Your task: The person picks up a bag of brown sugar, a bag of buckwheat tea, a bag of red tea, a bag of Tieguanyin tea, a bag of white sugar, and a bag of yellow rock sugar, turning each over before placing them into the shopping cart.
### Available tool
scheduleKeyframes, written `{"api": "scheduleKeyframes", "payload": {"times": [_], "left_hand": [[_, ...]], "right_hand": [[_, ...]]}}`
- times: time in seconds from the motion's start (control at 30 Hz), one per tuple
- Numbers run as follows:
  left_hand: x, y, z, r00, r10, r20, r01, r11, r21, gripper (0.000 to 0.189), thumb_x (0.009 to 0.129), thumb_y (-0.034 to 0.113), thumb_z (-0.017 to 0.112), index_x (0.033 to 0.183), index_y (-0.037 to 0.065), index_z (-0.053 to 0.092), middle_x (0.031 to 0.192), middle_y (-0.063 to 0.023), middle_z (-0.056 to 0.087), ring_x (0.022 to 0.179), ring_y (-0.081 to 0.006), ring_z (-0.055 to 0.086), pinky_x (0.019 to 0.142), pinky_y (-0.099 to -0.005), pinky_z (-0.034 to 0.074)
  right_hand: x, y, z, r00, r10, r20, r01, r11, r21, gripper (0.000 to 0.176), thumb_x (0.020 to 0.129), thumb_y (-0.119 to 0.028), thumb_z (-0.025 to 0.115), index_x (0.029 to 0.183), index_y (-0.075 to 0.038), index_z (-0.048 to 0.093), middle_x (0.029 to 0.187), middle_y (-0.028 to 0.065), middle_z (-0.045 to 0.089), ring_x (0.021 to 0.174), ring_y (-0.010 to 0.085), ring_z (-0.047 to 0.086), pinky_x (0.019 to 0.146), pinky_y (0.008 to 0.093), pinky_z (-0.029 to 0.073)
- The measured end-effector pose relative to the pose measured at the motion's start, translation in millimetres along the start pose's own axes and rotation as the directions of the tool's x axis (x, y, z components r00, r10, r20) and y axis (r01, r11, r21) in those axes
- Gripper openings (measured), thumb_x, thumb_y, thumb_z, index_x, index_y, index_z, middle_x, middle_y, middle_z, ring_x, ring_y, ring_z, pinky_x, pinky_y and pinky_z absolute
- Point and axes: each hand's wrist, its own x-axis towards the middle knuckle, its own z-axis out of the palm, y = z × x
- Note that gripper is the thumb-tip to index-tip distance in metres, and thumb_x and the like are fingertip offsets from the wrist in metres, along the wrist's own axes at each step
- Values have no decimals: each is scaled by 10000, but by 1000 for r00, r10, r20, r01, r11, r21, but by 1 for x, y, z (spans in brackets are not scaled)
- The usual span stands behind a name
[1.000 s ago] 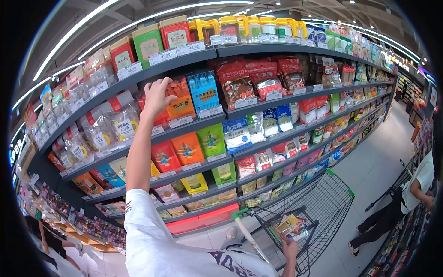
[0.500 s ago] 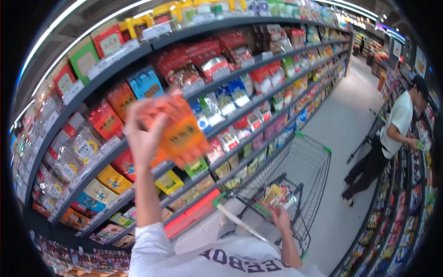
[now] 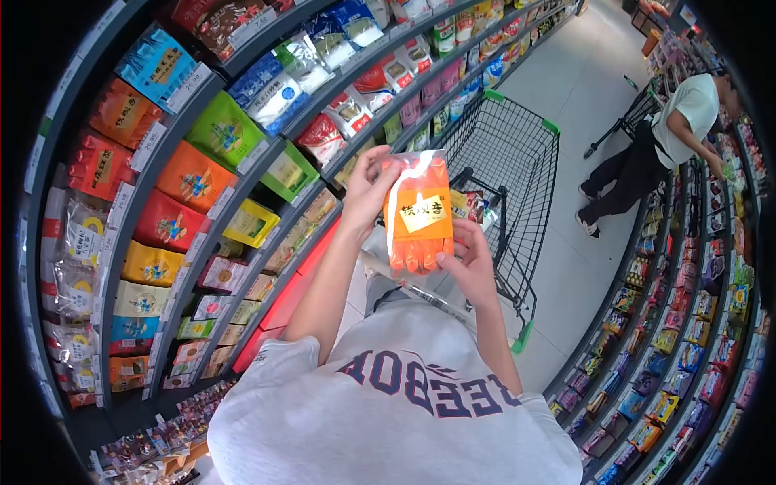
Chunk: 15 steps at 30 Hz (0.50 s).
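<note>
A clear plastic bag of orange tea sachets [image 3: 419,242] is held upright in front of my chest, its yellow label with black characters facing me. My left hand [image 3: 369,196] pinches its upper left edge, thumb toward the front. At the lower right, my right hand [image 3: 471,265] grips the bag's edge, with the thumb on the front. Behind the bag stands a wire shopping cart [image 3: 517,149] with green corners, and some packaged goods [image 3: 477,204] lie in it, partly hidden by the bag.
On the left rises a long shelf [image 3: 218,77] of bagged goods, with similar orange packs [image 3: 127,113] on it. Another stocked shelf [image 3: 647,339] curves along the right. A person [image 3: 687,117] stands there beside a second cart [image 3: 626,121]. The tiled aisle floor [image 3: 558,69] runs between.
My left hand has brought the bag from the shelf side to my chest. My right hand has left the cart and now grips the bag too. The view has tilted downward.
</note>
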Motion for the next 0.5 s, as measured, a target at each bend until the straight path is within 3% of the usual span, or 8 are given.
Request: {"api": "scheduleKeyframes", "payload": {"times": [0.1, 0.2, 0.37, 0.5], "left_hand": [[-13, 5, 5, 981, -184, 57, 192, 950, -245, 557, 1004, 206, 663, 1500, 108, 430, 1220, -72, 651, 1060, -131, 656, 821, -268, 563], [-19, -9, -6, 967, -204, 153, 222, 969, -111, 610, 1016, 205, 633, 1562, 140, 369, 1284, -94, 636, 1113, -162, 666, 815, -288, 593], [-31, 2, -10, 974, -124, 189, 155, 975, -157, 699, 986, 147, 671, 1585, 87, 315, 1324, -112, 619, 1137, -190, 662, 856, -318, 603], [-30, -2, -18, 994, -3, 113, 12, 996, -84, 753, 936, 69, 728, 1569, 54, 320, 1306, -134, 615, 1128, -199, 667, 852, -345, 613]], "right_hand": [[0, 3, 3, 996, -40, -79, 44, 998, 48, 628, 871, 45, 721, 1409, -50, 412, 1351, 165, 525, 1126, 230, 629, 822, 365, 641], [2, 9, 5, 988, -95, -121, 101, 994, 42, 610, 878, 41, 714, 1400, -51, 412, 1355, 170, 524, 1145, 231, 623, 826, 356, 631], [7, 8, 6, 994, -72, -86, 78, 995, 67, 603, 889, 21, 713, 1406, -47, 410, 1377, 172, 514, 1169, 234, 615, 846, 346, 620], [15, 24, 13, 991, -92, -100, 95, 995, 30, 616, 902, -8, 718, 1437, -43, 414, 1422, 166, 480, 1218, 238, 590, 867, 345, 610]]}}
